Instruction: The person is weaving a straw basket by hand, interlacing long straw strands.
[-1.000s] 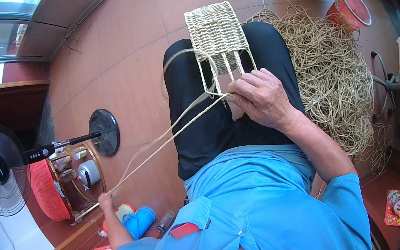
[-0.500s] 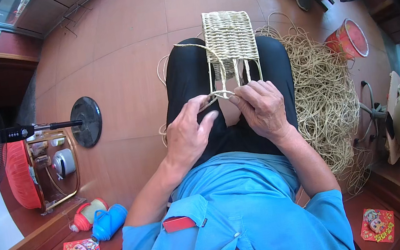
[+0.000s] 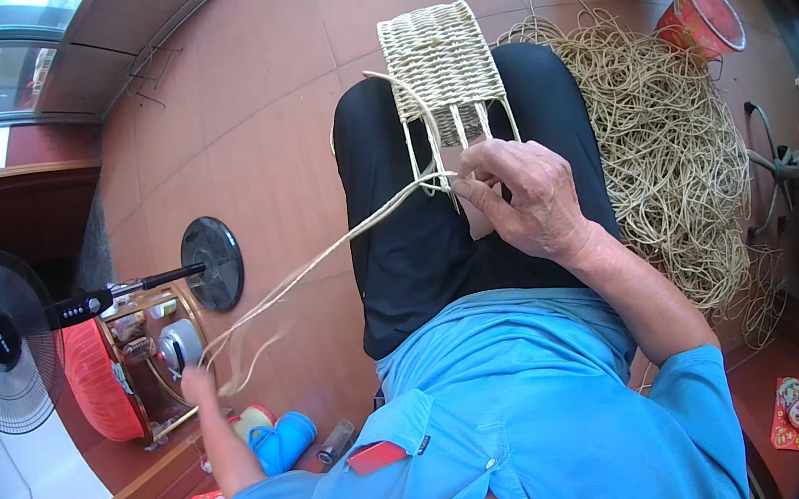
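Observation:
A half-woven basket of pale straw-coloured cord (image 3: 443,57) rests between my knees, its weave closed at the far end. Bare upright strands run from the weave toward me. My right hand (image 3: 526,194) is closed at the near ends of these strands, thumb and forefinger pinching the cord beside the crossing. From there two strands of cord (image 3: 338,240) stretch out to the lower left. My left hand (image 3: 198,385), partly blurred, is at their far end with the cord in its grip. A loose end of cord curls near it. Another cord end arches over the basket's left side.
A big tangled heap of cord (image 3: 662,134) lies right of my legs, near a red bucket (image 3: 700,18). To the left stand a fan (image 3: 3,342) with a round black base (image 3: 213,264) and a small shelf. A blue bottle (image 3: 285,442) is below my left arm.
My left hand has swung far out to the lower left, drawing the cord strands long. My right hand has stayed at the basket's near end. The view has shifted slightly.

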Tool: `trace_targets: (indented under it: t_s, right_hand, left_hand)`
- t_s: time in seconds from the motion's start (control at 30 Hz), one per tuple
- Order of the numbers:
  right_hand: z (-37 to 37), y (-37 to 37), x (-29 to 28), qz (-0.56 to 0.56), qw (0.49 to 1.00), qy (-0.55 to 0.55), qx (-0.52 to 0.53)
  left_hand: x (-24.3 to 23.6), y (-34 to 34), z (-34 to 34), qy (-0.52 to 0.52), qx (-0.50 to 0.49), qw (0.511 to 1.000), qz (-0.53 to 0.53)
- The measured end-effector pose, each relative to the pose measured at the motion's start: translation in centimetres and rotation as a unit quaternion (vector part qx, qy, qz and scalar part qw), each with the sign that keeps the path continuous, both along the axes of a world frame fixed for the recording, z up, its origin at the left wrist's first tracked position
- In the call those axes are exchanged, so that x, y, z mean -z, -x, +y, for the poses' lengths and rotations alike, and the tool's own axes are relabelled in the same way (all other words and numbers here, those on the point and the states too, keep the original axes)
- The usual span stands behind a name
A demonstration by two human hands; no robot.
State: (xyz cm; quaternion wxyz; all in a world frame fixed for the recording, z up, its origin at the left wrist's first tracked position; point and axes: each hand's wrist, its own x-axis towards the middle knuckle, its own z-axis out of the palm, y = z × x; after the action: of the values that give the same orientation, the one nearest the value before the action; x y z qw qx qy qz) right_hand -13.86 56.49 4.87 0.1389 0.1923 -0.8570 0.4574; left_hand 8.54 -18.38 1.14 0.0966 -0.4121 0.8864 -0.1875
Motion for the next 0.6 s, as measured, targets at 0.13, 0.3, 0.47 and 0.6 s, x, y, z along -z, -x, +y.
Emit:
trace_targets:
  t_s: [0.13, 0.3, 0.47, 0.6]
  right_hand:
    - [0.1, -0.2, 0.3, 0.012, 1.0, -0.012, -0.002]
    - [0.1, -0.3, 0.2, 0.012, 0.999, -0.037, 0.001]
    - [-0.2, -0.1, 0.4, 0.047, 0.998, -0.043, -0.01]
    - [-0.2, -0.1, 0.9, 0.063, 0.996, -0.06, -0.016]
  left_hand:
    - [-3.2, -1.4, -4.1, -0.027, -0.072, 0.992, -0.1]
    - [-0.9, 12.3, 16.6, -0.334, 0.218, 0.916, 0.04]
    - [-5.4, 16.9, 45.5, -0.538, 0.373, 0.71, 0.26]
    - [-2.5, 17.7, 50.7, -0.515, 0.393, 0.699, 0.303]
